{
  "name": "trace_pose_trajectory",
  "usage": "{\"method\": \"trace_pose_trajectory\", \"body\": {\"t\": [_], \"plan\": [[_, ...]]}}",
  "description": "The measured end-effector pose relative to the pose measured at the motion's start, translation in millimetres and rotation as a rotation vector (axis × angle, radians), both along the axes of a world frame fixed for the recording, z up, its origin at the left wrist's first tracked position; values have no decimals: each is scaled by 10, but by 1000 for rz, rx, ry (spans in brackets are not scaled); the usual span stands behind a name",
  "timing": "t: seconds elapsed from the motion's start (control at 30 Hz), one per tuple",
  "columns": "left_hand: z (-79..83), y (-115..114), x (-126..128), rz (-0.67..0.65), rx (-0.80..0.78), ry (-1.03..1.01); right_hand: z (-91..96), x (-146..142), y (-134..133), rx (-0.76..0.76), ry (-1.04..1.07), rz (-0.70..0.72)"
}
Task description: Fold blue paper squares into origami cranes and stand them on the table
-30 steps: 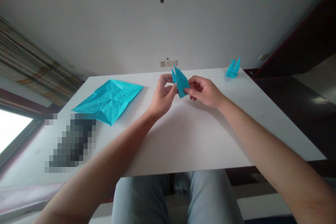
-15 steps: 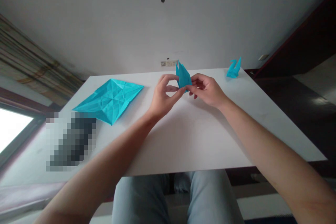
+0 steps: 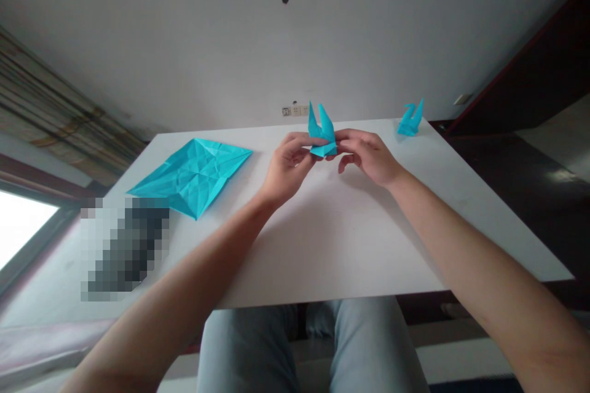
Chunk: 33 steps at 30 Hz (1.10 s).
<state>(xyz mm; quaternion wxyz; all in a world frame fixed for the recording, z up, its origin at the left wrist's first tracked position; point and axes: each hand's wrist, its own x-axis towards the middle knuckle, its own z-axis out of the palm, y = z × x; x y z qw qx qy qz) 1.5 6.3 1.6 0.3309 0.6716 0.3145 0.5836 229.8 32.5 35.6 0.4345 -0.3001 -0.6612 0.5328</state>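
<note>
A small folded piece of cyan paper (image 3: pixel 322 134) with two upright points is held just above the white table (image 3: pixel 350 239), near its far edge. My left hand (image 3: pixel 288 170) pinches its left side with thumb and fingers. My right hand (image 3: pixel 369 156) pinches its right side, fingers curled. Both hands meet at the paper.
A creased, unfolded cyan paper square (image 3: pixel 191 173) lies on the table's left part. A finished cyan paper figure (image 3: pixel 410 121) stands at the far right corner. A blurred-out object (image 3: pixel 123 245) lies near the left front edge. My knees show under the table's near edge.
The folded paper has been turned and spread: it was a flat kite shape held upright, and now its two points stand up apart while both hands pull at its sides.
</note>
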Motion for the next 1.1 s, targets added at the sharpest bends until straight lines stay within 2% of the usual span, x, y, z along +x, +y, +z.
{"method": "trace_pose_trajectory", "body": {"t": [0.2, 0.4, 0.57, 0.7, 0.8, 0.93, 1.1], "plan": [[16, -17, -42, 42, 36, 94, 33, -22, -20, 31, -44, -33], [27, -61, 11, -24, -37, -14, -36, -17, 32, 82, -57, -68], [-49, -21, 44, 59, -81, -35, -82, -10, 60, 120, -130, -79], [-62, -6, 25, 83, -122, 29, -101, 1, 60, 187, -221, -107], [-29, -9, 7, 149, -81, 117, -123, 10, 69, 263, -298, -129], [17, -18, 2, 200, -31, 193, -152, 15, 92, 386, -357, -92], [49, -61, 14, 177, -29, 151, -153, 38, 101, 444, -408, 6]]}}
